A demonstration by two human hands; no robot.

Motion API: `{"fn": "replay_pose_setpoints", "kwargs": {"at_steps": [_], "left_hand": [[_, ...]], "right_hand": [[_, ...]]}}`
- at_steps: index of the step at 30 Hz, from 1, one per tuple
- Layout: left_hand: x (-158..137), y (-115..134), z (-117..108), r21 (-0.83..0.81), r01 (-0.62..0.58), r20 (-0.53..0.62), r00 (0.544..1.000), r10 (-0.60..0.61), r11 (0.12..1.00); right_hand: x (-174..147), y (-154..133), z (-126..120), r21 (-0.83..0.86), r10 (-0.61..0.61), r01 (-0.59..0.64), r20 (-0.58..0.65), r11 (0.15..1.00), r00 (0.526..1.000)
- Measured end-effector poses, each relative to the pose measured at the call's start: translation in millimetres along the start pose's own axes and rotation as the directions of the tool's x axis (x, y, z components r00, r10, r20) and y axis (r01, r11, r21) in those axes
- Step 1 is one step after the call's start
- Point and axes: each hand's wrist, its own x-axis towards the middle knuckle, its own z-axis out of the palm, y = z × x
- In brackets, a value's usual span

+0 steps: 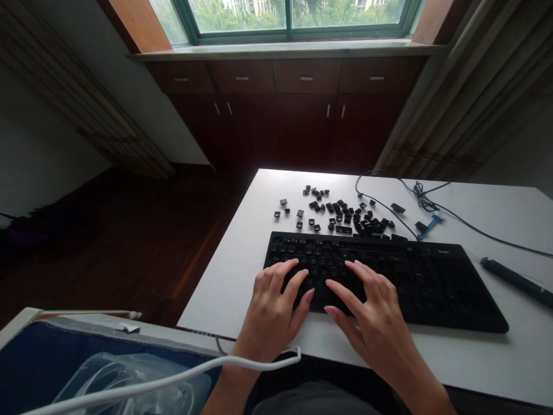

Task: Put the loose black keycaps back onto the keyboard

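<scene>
A black computer keyboard (432, 282) lies near the front edge of the white table. My left hand (276, 300) rests over its left part, fingers spread and bent onto the keys. Just to the right, my right hand (374, 305) is over the middle keys, also with fingers apart. Neither hand holds anything. Behind the keyboard a pile of loose black keycaps (345, 216) is scattered. The right side of the keyboard looks dark, and I cannot tell which keycaps are in place there.
A blue brush-like tool (430, 226) lies behind the keyboard, near a black cable (425, 199). To the right is a black rod-shaped handle (518, 279). A white bent tube (173, 377) crosses the lower left, above a clear plastic bag (129, 380).
</scene>
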Motion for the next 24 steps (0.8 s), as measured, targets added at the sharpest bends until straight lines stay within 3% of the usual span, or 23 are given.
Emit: {"fn": "replay_pose_setpoints", "kwargs": {"at_steps": [15, 24], "left_hand": [[-1.2, -1.9, -1.6, -0.017, -0.012, -0.006, 1.0, 0.012, 1.0], [0.9, -1.3, -1.4, -0.018, -0.015, -0.01, 1.0, 0.015, 1.0]], "right_hand": [[-8.6, 3.9, 3.2, 0.072, 0.144, -0.136, -0.127, 0.988, 0.981], [-3.2, -0.4, 0.9, 0.041, 0.015, -0.014, -0.018, 0.999, 1.0]]}}
